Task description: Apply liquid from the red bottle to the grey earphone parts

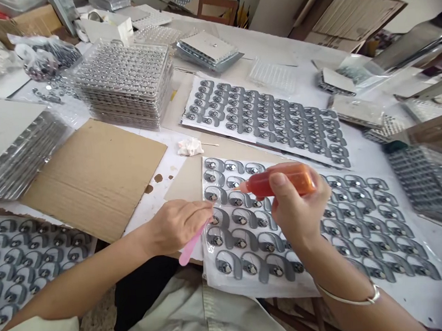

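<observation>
Bottle (296,178): the right grip (300,208) is clamped around it; it lies almost level above the front sheet (258,289), with its tip (238,188) near the left columns of grey pieces (238,201). If the tip touches one, I cannot tell.
Pink stick (190,248): the left grip (179,225) is closed on it, beside the sheet's left edge.
Squeeze: too strong a press could let out too much and dirty the neighbour pieces, because the rows are close together.
Bracelet (371,296): it sits on the right forearm, above the sheet; a lowered arm could drag pieces from their places.
Near edge: the sheet seems to pass the border of the counter (409,301), so a push from the body could tilt it.
Room: narrow behind, where the back sheet (219,132) lies; at left, some space remains before the cardboard (97,168).
</observation>
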Demonstrator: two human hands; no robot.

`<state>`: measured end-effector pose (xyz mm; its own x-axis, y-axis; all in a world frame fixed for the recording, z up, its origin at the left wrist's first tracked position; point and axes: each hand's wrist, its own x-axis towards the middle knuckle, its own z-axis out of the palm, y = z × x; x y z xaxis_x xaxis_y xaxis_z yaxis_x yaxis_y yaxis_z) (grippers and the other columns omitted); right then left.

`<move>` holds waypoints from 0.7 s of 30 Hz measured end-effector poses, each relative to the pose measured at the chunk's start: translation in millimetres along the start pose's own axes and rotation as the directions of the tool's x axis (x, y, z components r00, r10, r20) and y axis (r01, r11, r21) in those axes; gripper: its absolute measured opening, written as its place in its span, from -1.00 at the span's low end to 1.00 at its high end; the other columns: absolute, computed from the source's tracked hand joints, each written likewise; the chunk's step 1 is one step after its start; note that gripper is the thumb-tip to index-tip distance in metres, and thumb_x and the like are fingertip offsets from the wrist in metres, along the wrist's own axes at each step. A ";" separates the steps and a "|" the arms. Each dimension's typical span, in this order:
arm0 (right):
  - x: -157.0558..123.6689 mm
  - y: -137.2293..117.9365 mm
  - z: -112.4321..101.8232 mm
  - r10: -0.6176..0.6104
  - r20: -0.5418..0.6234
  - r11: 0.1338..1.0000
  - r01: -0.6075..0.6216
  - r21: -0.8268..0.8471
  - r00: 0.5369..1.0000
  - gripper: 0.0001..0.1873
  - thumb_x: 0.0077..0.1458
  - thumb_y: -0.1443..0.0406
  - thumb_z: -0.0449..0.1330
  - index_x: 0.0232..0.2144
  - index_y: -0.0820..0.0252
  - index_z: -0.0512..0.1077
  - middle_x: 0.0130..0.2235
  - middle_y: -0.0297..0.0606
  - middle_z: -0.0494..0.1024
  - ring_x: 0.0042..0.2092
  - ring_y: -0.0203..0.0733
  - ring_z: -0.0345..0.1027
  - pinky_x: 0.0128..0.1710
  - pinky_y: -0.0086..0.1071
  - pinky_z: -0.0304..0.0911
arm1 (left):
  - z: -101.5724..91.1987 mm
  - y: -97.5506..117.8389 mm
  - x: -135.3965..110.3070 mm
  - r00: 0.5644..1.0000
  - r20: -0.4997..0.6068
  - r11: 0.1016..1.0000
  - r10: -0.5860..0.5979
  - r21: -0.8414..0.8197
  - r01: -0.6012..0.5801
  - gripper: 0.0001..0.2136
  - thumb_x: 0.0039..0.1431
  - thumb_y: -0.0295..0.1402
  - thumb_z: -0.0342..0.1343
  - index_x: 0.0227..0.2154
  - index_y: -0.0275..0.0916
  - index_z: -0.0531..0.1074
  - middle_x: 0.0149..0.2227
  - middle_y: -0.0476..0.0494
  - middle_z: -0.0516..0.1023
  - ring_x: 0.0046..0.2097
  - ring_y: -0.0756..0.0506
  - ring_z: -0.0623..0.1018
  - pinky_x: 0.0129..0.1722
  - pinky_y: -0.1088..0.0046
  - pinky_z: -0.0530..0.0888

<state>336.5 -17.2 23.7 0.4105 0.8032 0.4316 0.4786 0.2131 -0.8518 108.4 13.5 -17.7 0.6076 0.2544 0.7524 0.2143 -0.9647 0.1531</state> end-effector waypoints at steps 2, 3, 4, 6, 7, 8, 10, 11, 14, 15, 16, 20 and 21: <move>-1.2 -1.3 2.9 -0.133 -0.010 0.988 0.132 -0.082 0.991 -0.69 0.02 0.02 0.27 -0.46 0.13 0.47 -0.48 -0.29 0.50 -0.49 -0.24 0.38 -0.55 -0.35 0.33 | -1.0 2.1 1.0 0.999 0.027 0.997 0.036 0.069 -0.038 -0.93 0.23 -0.56 0.10 -0.24 -0.44 0.42 -0.23 -0.28 0.63 -0.22 -0.05 0.63 -0.41 0.51 0.56; -2.0 -2.3 4.6 -0.196 -0.005 0.975 0.195 -0.103 0.981 -0.70 0.02 0.02 0.27 -0.46 0.12 0.47 -0.47 -0.28 0.51 -0.48 -0.23 0.39 -0.53 -0.33 0.33 | -1.4 3.0 1.6 0.999 0.034 0.995 0.042 0.095 -0.045 -0.94 0.23 -0.56 0.09 -0.24 -0.44 0.42 -0.24 -0.28 0.63 -0.26 -0.04 0.63 -0.46 0.51 0.54; -2.9 -3.2 6.4 -0.249 0.007 0.962 0.248 -0.114 0.968 -0.72 0.02 0.04 0.27 -0.45 0.11 0.46 -0.46 -0.27 0.52 -0.47 -0.22 0.39 -0.51 -0.32 0.33 | -1.5 3.7 2.2 0.998 0.038 0.993 0.040 0.112 -0.044 -0.94 0.23 -0.56 0.08 -0.25 -0.44 0.42 -0.25 -0.29 0.64 -0.30 -0.04 0.63 -0.51 0.50 0.52; -4.9 -3.6 9.8 -0.315 0.046 0.940 0.319 -0.125 0.948 -0.76 0.02 0.08 0.28 -0.42 0.11 0.46 -0.45 -0.28 0.52 -0.47 -0.22 0.39 -0.50 -0.31 0.33 | -0.3 4.8 2.9 0.998 0.056 0.992 0.026 0.123 -0.032 -0.93 0.24 -0.55 0.06 -0.26 -0.43 0.43 -0.25 -0.29 0.64 -0.38 -0.05 0.61 -0.57 0.47 0.49; -6.0 -3.0 11.3 -0.336 0.065 0.931 0.341 -0.128 0.940 -0.78 0.02 0.10 0.28 -0.40 0.12 0.46 -0.45 -0.28 0.52 -0.46 -0.22 0.39 -0.49 -0.31 0.33 | 1.0 5.1 3.2 0.998 0.061 0.991 0.016 0.128 -0.024 -0.92 0.24 -0.55 0.04 -0.27 -0.43 0.43 -0.25 -0.28 0.64 -0.41 -0.05 0.60 -0.58 0.46 0.48; -7.1 -1.8 12.7 -0.350 0.081 0.925 0.358 -0.129 0.933 -0.78 0.02 0.11 0.28 -0.38 0.12 0.45 -0.44 -0.28 0.51 -0.46 -0.22 0.39 -0.48 -0.32 0.33 | 2.5 5.5 3.4 0.998 0.063 0.991 0.008 0.136 -0.017 -0.91 0.25 -0.54 0.04 -0.29 -0.42 0.44 -0.25 -0.28 0.64 -0.43 -0.04 0.60 -0.58 0.45 0.48; -9.0 1.4 14.8 -0.382 0.103 0.911 0.393 -0.122 0.918 -0.78 0.02 0.15 0.28 -0.35 0.15 0.43 -0.43 -0.29 0.50 -0.44 -0.23 0.39 -0.46 -0.32 0.33 | 5.9 6.0 3.9 0.998 0.065 0.987 0.006 0.161 -0.016 -0.91 0.24 -0.54 0.05 -0.33 -0.40 0.44 -0.25 -0.26 0.64 -0.46 -0.03 0.58 -0.59 0.45 0.48; -9.7 3.1 15.6 -0.402 0.114 0.903 0.414 -0.115 0.909 -0.78 0.02 0.16 0.29 -0.33 0.16 0.42 -0.42 -0.29 0.50 -0.44 -0.24 0.39 -0.47 -0.34 0.32 | 7.5 6.2 4.2 0.998 0.065 0.984 0.004 0.177 -0.015 -0.91 0.23 -0.53 0.06 -0.37 -0.39 0.43 -0.26 -0.25 0.64 -0.47 -0.03 0.57 -0.59 0.45 0.47; -11.1 6.4 17.1 -0.465 0.155 0.870 0.482 -0.101 0.872 -0.77 0.01 0.20 0.29 -0.30 0.19 0.40 -0.43 -0.31 0.48 -0.45 -0.27 0.36 -0.50 -0.37 0.28 | 11.1 7.0 4.2 0.996 0.087 0.978 -0.001 0.206 -0.017 -0.88 0.23 -0.52 0.07 -0.44 -0.36 0.40 -0.28 -0.25 0.63 -0.51 -0.02 0.55 -0.62 0.46 0.44; -11.3 6.8 17.4 -0.479 0.168 0.861 0.499 -0.101 0.861 -0.76 0.00 0.21 0.30 -0.30 0.19 0.39 -0.43 -0.31 0.47 -0.46 -0.27 0.36 -0.51 -0.38 0.27 | 11.9 7.3 3.8 0.995 0.098 0.978 -0.003 0.210 -0.018 -0.88 0.24 -0.51 0.06 -0.43 -0.37 0.40 -0.28 -0.26 0.63 -0.51 -0.02 0.55 -0.62 0.46 0.43; -11.5 6.8 17.7 -0.489 0.180 0.854 0.510 -0.101 0.854 -0.76 0.00 0.22 0.30 -0.29 0.18 0.39 -0.43 -0.31 0.46 -0.46 -0.27 0.35 -0.52 -0.38 0.27 | 12.7 7.7 3.4 0.994 0.107 0.976 -0.003 0.216 -0.020 -0.88 0.24 -0.51 0.06 -0.43 -0.37 0.40 -0.28 -0.27 0.63 -0.50 -0.02 0.55 -0.61 0.46 0.43; -11.7 5.4 19.8 -0.493 0.220 0.850 0.520 -0.088 0.842 -0.76 -0.01 0.25 0.30 -0.27 0.16 0.38 -0.44 -0.30 0.46 -0.45 -0.24 0.36 -0.54 -0.36 0.27 | 15.5 9.6 1.3 0.994 0.110 0.966 -0.011 0.256 -0.017 -0.89 0.21 -0.52 0.06 -0.44 -0.36 0.39 -0.33 -0.27 0.62 -0.50 -0.04 0.55 -0.62 0.46 0.41; -11.8 5.0 20.5 -0.489 0.224 0.852 0.517 -0.087 0.843 -0.76 -0.01 0.24 0.30 -0.28 0.16 0.38 -0.44 -0.29 0.46 -0.46 -0.23 0.36 -0.54 -0.36 0.27 | 16.1 10.1 1.0 0.994 0.111 0.964 -0.013 0.264 -0.017 -0.89 0.21 -0.52 0.06 -0.45 -0.36 0.38 -0.34 -0.27 0.61 -0.51 -0.04 0.54 -0.62 0.45 0.40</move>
<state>318.2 -14.2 8.3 -0.0616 0.6977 0.7138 0.6873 0.5482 -0.4766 123.5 5.1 -25.7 0.6860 0.2726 0.6746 0.3981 -0.9167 -0.0345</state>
